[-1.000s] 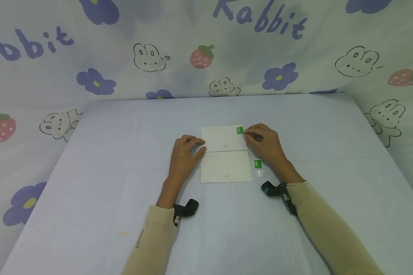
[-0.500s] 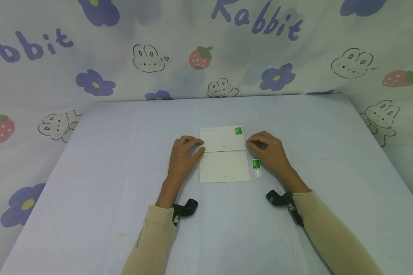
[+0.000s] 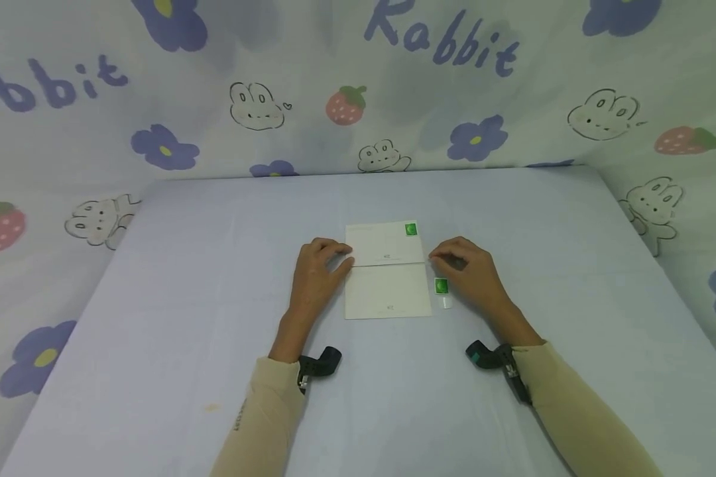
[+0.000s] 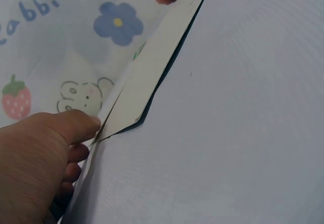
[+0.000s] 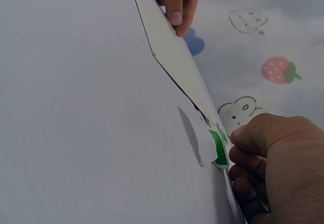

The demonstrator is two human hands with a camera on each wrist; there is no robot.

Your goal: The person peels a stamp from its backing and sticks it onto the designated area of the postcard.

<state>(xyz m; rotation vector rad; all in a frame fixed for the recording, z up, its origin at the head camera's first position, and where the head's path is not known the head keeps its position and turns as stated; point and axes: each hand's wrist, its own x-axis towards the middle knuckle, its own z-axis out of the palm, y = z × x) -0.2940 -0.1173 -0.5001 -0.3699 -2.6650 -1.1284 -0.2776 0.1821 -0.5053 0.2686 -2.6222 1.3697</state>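
Observation:
Two cream paper rectangles, envelopes or cards, lie one above the other: a far one (image 3: pixel 384 244) and a near one (image 3: pixel 388 292). A green stamp (image 3: pixel 411 229) sits at the far one's upper right corner. My left hand (image 3: pixel 316 278) rests at the left edges, its thumb and forefinger tips apart, touching the paper near the seam. My right hand (image 3: pixel 468 273) hovers off the right edge, fingers bent, thumb and forefinger tips close, nothing visible between them. Just below it lies a second green stamp (image 3: pixel 441 286) with a pale tab (image 3: pixel 445 303); the right wrist view shows this tab (image 5: pixel 193 133) curling up.
A white cloth covers the table (image 3: pixel 185 278). Behind it hangs a patterned curtain (image 3: pixel 310 79) with rabbits, flowers and strawberries. Black wrist cameras sit on the left wrist (image 3: pixel 321 363) and right wrist (image 3: pixel 483 354).
My right hand has drawn back from the stamp on the far rectangle, moving down toward the near stamp. My left hand has stayed at the left edge. The head view has shifted slightly.

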